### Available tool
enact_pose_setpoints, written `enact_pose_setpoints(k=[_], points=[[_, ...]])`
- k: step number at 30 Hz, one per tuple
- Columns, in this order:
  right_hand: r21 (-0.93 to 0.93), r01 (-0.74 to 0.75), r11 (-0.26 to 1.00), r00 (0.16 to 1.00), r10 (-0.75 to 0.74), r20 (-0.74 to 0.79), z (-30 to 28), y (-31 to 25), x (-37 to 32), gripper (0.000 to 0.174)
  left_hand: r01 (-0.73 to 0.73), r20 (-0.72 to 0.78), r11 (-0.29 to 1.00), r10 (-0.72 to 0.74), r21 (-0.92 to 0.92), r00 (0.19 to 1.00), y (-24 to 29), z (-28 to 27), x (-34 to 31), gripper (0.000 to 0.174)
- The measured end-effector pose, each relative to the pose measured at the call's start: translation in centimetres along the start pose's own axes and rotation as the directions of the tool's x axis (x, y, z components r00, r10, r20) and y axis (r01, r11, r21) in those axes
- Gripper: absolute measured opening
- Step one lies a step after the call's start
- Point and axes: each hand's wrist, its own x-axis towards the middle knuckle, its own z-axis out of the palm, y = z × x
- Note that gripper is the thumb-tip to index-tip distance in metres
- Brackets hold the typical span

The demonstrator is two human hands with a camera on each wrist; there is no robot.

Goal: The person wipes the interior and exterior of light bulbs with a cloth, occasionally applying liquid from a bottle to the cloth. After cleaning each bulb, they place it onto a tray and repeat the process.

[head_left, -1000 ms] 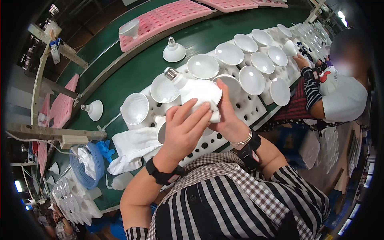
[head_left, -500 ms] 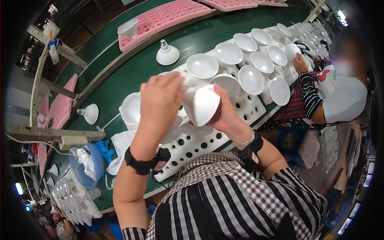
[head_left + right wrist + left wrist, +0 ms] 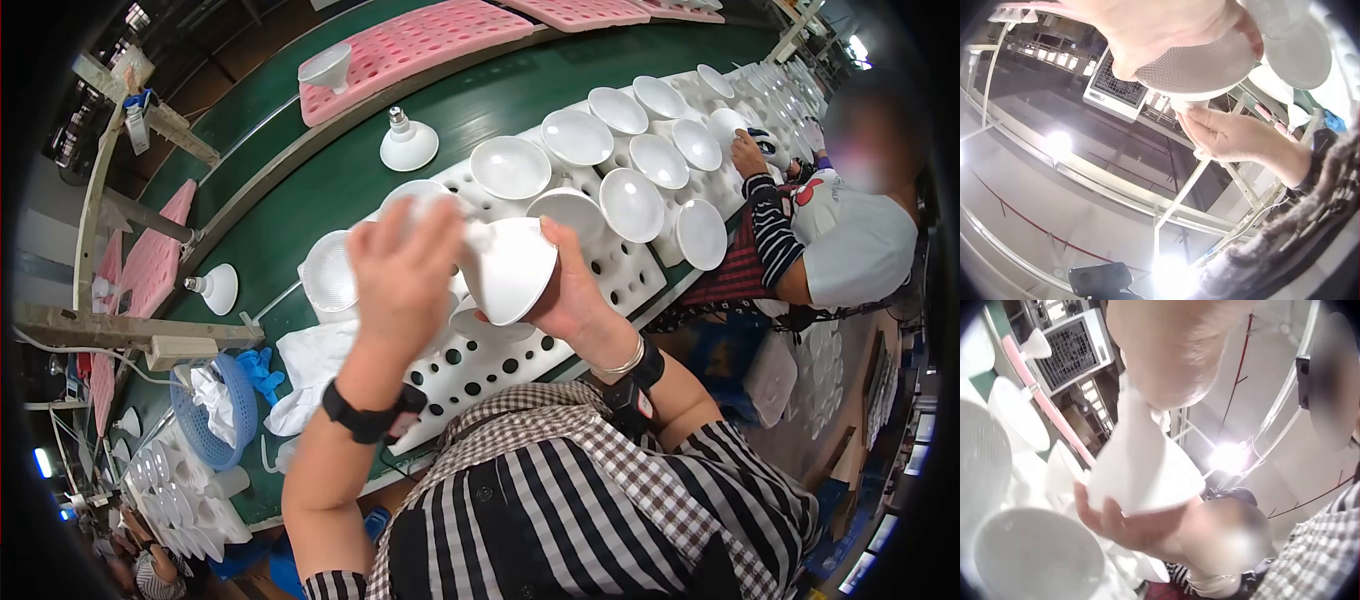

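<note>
A white reflector bulb [image 3: 510,275] is held tilted in front of the chest, its wide end toward the lower right. My right hand [image 3: 580,295] grips it by the wide end, thumb near the rim. My left hand [image 3: 405,285], blurred in the head view, is at the narrow end and hides the screw base. In the right wrist view the left fingers [image 3: 1216,131] curl round the bulb's neck, and a bit of white cloth [image 3: 1200,154] shows below them. The bulb's textured face [image 3: 1200,65] shows there between the right thumb and fingers.
A white foam tray [image 3: 490,385] with holes holds several bulbs face up. Another bulb [image 3: 408,148] stands on the green belt, and one lies at left [image 3: 215,289]. A white cloth [image 3: 315,365], blue glove [image 3: 262,375] and blue basket [image 3: 215,445] sit left. Another person [image 3: 850,235] works at right.
The bulb has turned from screw base up-left to wide end lower right. My left hand has moved from its wide part to its neck. Bulbs on the belt have shifted left.
</note>
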Motion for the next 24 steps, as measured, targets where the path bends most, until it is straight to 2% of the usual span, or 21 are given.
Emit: enact_pose_setpoints(k=[1,3,5,6,7,8,9,11,15,17,18,19,20,24], points=[[-0.038,0.035,0.999,0.996,-0.032,0.08,-0.2,0.0,-0.1,0.067,0.053,-0.056,0.998,-0.05,0.044,0.997,-1.1,-0.3,0.0,0.036],[0.015,-0.011,1.0,0.994,0.01,0.106,-0.4,-0.5,-0.5,0.067,0.182,-0.151,0.978,-0.165,0.103,0.975,-2.7,-1.4,0.5,0.034],[0.063,-0.06,0.996,0.984,0.049,0.172,-0.3,-0.8,-0.6,0.067,0.371,-0.158,0.916,-0.393,-0.149,0.906,-4.1,-1.5,-0.1,0.028],[0.066,-0.059,0.996,0.984,0.047,0.174,-0.3,-0.8,-0.6,0.067,0.48,0.037,0.658,-0.568,-0.581,0.823,-4.2,-1.1,-0.4,0.03],[0.068,-0.104,0.992,0.973,0.087,0.212,-0.3,-0.8,-0.6,0.069,0.51,0.295,0.209,-0.613,-0.834,0.733,-4.0,-1.0,-0.7,0.032],[0.067,-0.149,0.987,0.96,0.128,0.251,-0.3,-0.8,-0.6,0.07,0.473,0.443,-0.095,-0.547,-0.876,0.71,-3.3,-1.1,-1.1,0.039],[0.064,-0.149,0.987,0.958,0.129,0.254,-0.1,-1.0,-0.5,0.07,0.426,0.443,-0.153,-0.494,-0.891,0.748,-2.9,-0.8,-1.4,0.048],[0.017,-0.27,0.963,0.922,0.253,0.293,0.2,-1.2,-0.6,0.069,0.534,0.515,-0.093,-0.44,-0.841,0.735,-2.0,-1.4,-1.8,0.044],[-0.006,-0.315,0.949,0.892,0.298,0.339,-0.2,-1.3,-0.6,0.073,0.596,0.541,-0.032,-0.463,-0.802,0.702,-2.0,-1.1,-1.9,0.033],[-0.17,-0.03,0.985,0.936,0.087,0.341,-1.3,-0.4,-0.3,0.087,0.526,0.445,-0.048,-0.602,-0.849,0.663,-1.2,-1.0,-1.4,0.025],[-0.172,-0.027,0.985,0.935,0.086,0.344,-1.6,-0.1,-0.2,0.087,0.523,0.441,-0.045,-0.603,-0.851,0.665,-0.9,-1.1,-1.2,0.025],[-0.272,0.195,0.942,0.912,-0.072,0.403,-1.9,0.2,-0.2,0.095,0.532,0.428,-0.026,-0.627,-0.846,0.651,-0.5,-1.3,-1.1,0.025],[-0.35,0.408,0.843,0.853,-0.215,0.475,-2.0,0.3,-0.2,0.105,0.542,0.416,-0.008,-0.651,-0.84,0.635,-0.3,-1.4,-1.1,0.026],[-0.397,0.438,0.807,0.858,-0.245,0.451,-1.9,-1.0,-0.6,0.116,0.637,0.452,0.08,-0.637,-0.767,0.624,-0.5,-1.1,-1.7,0.025]])
